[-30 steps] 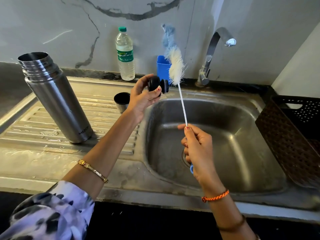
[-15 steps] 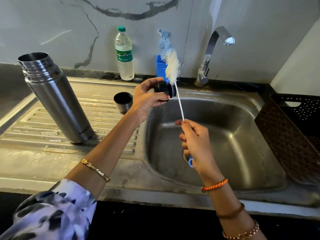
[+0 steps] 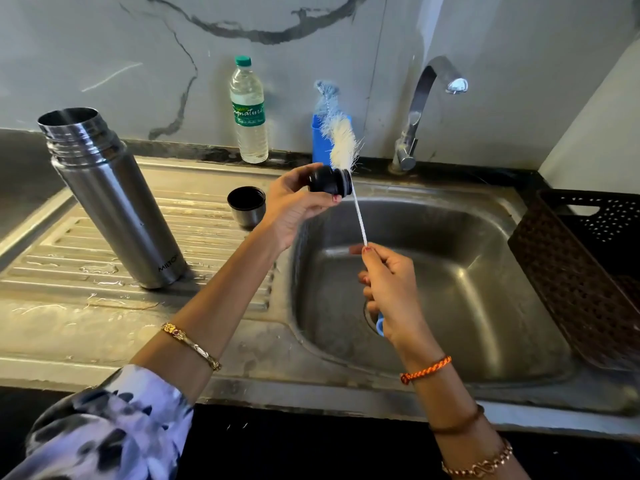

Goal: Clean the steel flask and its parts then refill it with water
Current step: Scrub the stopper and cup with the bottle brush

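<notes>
Nearest the camera, a patterned sleeve [image 3: 104,427] covers the left forearm, with a gold bangle [image 3: 191,345] at the wrist; the right wrist wears an orange braided thread [image 3: 426,368]. The right hand [image 3: 391,289] hangs over the sink basin [image 3: 485,289], its fingers curled round the thin white stem of a bottle brush [image 3: 343,140], the blue handle end poking out below the palm. The brush slants up and away, and its white bristles lie against the open rim of the black flask stopper [image 3: 330,181]. The left hand [image 3: 294,206] pinches that stopper between thumb and fingertips above the basin's near-left corner.

On the ribbed draining board [image 3: 69,258], left of the basin, the steel flask [image 3: 110,199] stands open-mouthed (its base reads "MILTON", the last letters partly turned away). Wet streaks shine on the ribs in front of it. The flask's small cup lid [image 3: 246,206] sits mouth up just beside the left wrist, apart from the flask.

A dark perforated basket [image 3: 588,271] edges the basin on the right. Further back along the dark counter strip stand a clear water bottle [image 3: 248,112] with a green cap and a green label (script unclear), a blue holder [image 3: 320,140] behind the bristles, and the curved tap [image 3: 426,105] turned over the basin. Behind all runs a grey marble-veined wall [image 3: 104,46].
</notes>
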